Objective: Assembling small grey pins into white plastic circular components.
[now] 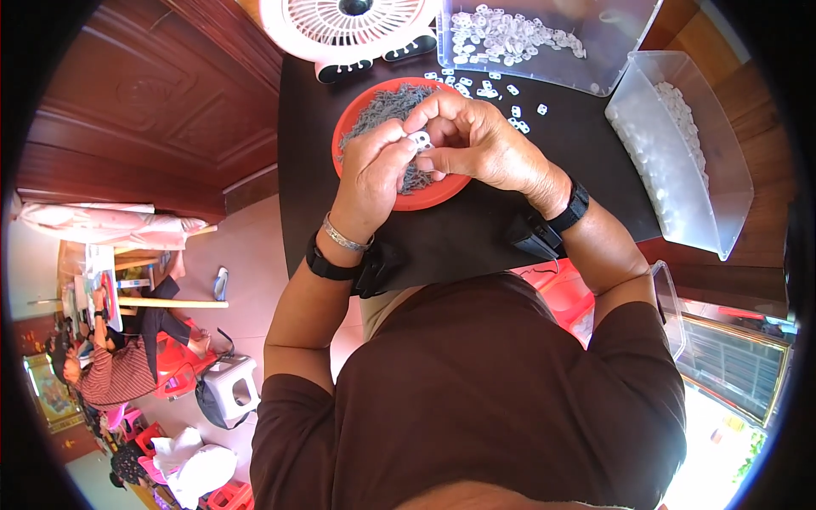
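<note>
Both my hands meet over a round red bowl (342, 127) heaped with small grey screw-like pieces (389, 105). Between the fingers is a small white plastic piece with holes (420, 138). My left hand (374, 166) pinches it from the left, thumb and forefinger closed on its edge. From the right, my right hand (489, 149) curls round the same piece, its thumb below and forefinger above. Whether a grey piece is also in the right fingers I cannot make out. Several loose white pieces (516, 111) like it lie on the black table just beyond my right hand.
A clear bin (595, 72) with many white pieces stands at the far side. Another translucent bin (722, 217) with white pieces is at the right edge of the black table (310, 187). A white fan (293, 25) stands far left. Another person (119, 370) sits at left.
</note>
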{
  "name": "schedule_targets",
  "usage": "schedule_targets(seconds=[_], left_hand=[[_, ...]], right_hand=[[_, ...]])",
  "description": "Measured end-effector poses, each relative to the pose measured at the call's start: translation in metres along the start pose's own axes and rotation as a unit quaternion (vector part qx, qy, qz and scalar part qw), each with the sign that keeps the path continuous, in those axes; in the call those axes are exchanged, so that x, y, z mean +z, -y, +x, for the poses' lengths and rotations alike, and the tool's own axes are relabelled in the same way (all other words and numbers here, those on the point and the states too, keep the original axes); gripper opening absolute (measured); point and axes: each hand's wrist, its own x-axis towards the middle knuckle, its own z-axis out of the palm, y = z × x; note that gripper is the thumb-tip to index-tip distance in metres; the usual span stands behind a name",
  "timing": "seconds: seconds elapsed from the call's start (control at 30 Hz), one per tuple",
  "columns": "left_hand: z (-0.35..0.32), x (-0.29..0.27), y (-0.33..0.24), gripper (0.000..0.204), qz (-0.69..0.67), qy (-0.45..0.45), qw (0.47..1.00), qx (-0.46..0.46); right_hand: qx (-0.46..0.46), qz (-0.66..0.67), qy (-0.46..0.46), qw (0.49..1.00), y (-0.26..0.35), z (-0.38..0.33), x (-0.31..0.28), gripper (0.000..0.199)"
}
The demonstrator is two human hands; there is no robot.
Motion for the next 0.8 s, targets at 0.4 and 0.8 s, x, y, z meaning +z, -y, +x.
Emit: schedule_targets(seconds=[0.4,0.8], left_hand=[[0.0,-0.002,-0.003,0.023,-0.025,0.012,0.999,-0.016],[-0.001,-0.006,-0.001,0.022,-0.078,0.025,0.996,-0.039]], right_hand=[[0.024,0.065,-0.043,0.997,0.002,-0.001,0.003,0.023],[-0.16,-0.177,-0.097,0.966,-0.012,-0.001,0.005,0.026]])
